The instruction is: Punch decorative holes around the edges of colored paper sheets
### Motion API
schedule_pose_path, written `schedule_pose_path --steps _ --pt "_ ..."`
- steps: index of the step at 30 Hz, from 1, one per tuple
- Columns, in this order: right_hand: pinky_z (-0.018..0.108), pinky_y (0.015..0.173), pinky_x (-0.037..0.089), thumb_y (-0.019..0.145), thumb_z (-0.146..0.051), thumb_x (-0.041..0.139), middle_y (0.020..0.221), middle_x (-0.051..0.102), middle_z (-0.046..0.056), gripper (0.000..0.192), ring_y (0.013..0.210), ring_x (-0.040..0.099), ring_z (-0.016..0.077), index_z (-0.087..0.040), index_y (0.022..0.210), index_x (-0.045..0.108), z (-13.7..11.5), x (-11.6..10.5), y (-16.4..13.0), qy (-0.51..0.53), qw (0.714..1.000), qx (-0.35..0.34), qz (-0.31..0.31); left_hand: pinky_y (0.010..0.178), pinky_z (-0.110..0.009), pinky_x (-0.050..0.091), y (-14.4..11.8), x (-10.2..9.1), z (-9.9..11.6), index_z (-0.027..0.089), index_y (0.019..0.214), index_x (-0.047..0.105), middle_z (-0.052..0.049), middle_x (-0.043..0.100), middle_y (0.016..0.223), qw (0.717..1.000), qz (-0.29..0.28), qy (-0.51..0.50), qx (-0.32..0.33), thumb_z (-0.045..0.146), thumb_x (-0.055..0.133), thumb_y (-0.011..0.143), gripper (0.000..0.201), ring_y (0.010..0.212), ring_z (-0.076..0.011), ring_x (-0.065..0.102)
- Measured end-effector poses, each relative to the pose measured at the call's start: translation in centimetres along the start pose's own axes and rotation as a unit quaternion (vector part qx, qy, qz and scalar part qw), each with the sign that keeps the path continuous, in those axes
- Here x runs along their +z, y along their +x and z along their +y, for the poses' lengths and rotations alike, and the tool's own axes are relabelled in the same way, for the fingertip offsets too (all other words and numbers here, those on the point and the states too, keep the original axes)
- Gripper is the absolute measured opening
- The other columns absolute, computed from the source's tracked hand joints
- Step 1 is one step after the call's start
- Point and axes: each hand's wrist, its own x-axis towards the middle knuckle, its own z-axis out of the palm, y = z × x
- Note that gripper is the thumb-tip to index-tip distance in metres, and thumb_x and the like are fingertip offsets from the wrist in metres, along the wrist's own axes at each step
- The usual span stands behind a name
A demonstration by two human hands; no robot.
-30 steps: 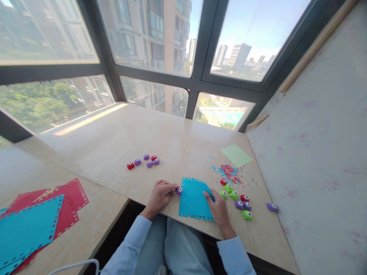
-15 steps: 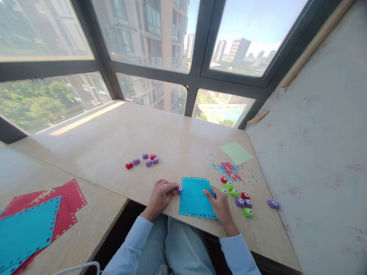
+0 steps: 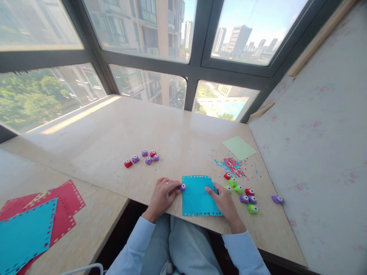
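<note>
My left hand [image 3: 164, 195] pinches a small purple craft punch [image 3: 182, 187] at the left edge of a blue sheet of paper [image 3: 199, 198]. Whether the paper's edge sits inside the punch's slot, I cannot tell. On the other side, my right hand [image 3: 225, 200] grips the sheet's right edge, thumb on top and fingers mostly hidden beneath. Rows of small punched holes run along the sheet's top and bottom edges, and some show on the right edge near my fingers.
Right of the sheet sit several red, green and purple punches [image 3: 238, 189], with paper confetti [image 3: 233, 167] and a pale green sheet [image 3: 239, 148] behind. More punches [image 3: 148, 160] stand at centre-left. Punched red sheets [image 3: 71, 198] and blue sheets [image 3: 25, 236] lie far left. A wall [image 3: 321, 152] bounds the right.
The view has shifted slightly. My left hand and the purple punch sit a little higher along the sheet's left edge; my right hand still holds the right edge.
</note>
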Motion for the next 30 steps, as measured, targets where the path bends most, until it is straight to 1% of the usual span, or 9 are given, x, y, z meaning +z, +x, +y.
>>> schedule_pose_path --steps 3,5,10,14,19,23,30 --pt "0.039 0.084 0.048 0.079 -0.061 0.058 0.094 0.073 0.009 0.052 0.089 0.065 0.0289 -0.015 0.100 0.071 -0.2 0.3 -0.1 -0.006 1.000 0.020 0.018 0.094 -0.042 0.039 0.0 -0.1 0.1 0.028 0.108 0.070 -0.003 0.073 0.105 1.000 -0.001 -0.006 0.008 0.031 0.064 0.091 0.019 0.094 -0.0202 0.063" --pt "0.040 0.086 0.048 0.080 -0.061 0.058 0.097 0.073 0.010 0.052 0.092 0.065 0.0296 -0.015 0.100 0.071 -0.4 0.4 -0.3 -0.004 0.999 0.024 0.027 0.094 -0.042 0.038 0.0 -0.2 0.3 0.029 0.107 0.070 -0.001 0.073 0.104 1.000 0.001 -0.011 0.012 0.031 0.065 0.090 0.018 0.094 -0.0197 0.063" --pt "0.037 0.082 0.050 0.082 -0.059 0.058 0.096 0.074 0.009 0.046 0.090 0.065 0.0287 -0.017 0.093 0.072 -0.6 0.4 -0.4 -0.002 0.999 0.023 0.033 0.092 -0.041 0.038 0.1 -0.8 0.6 0.030 0.100 0.071 0.002 0.074 0.098 0.999 -0.009 -0.026 0.022 0.031 0.068 0.087 0.013 0.091 -0.0190 0.062" --pt "0.038 0.081 0.050 0.079 -0.063 0.060 0.094 0.073 0.009 0.050 0.088 0.065 0.0285 -0.016 0.092 0.071 -0.4 0.3 -0.4 -0.019 0.997 0.039 0.057 0.093 -0.041 0.037 0.3 -1.0 0.7 0.029 0.098 0.071 0.002 0.074 0.097 0.999 -0.015 -0.040 0.028 0.032 0.069 0.087 0.012 0.092 -0.0188 0.061" --pt "0.035 0.077 0.050 0.081 -0.065 0.057 0.089 0.073 0.008 0.053 0.083 0.065 0.0261 -0.016 0.096 0.072 -0.3 0.1 -0.4 -0.015 0.998 0.055 0.032 0.096 -0.042 0.037 0.4 -1.1 0.6 0.029 0.099 0.070 0.002 0.074 0.097 0.998 -0.020 -0.047 0.034 0.031 0.068 0.087 0.013 0.091 -0.0180 0.062" --pt "0.033 0.076 0.050 0.082 -0.065 0.057 0.090 0.073 0.007 0.052 0.083 0.065 0.0250 -0.017 0.096 0.072 -0.5 0.1 -0.5 -0.023 0.996 0.075 0.031 0.098 -0.043 0.035 0.4 -1.2 0.6 0.030 0.102 0.069 0.003 0.073 0.098 0.998 -0.022 -0.043 0.042 0.028 0.069 0.087 0.015 0.092 -0.0178 0.063" --pt "0.029 0.069 0.051 0.084 -0.062 0.057 0.084 0.072 0.004 0.048 0.076 0.064 0.0219 -0.018 0.093 0.072 -0.6 0.2 -0.5 -0.038 0.995 0.087 0.023 0.096 -0.042 0.038 0.5 -0.9 0.6 0.027 0.105 0.068 0.001 0.073 0.102 0.999 0.002 -0.030 0.032 0.023 0.068 0.087 0.018 0.092 -0.0177 0.063"
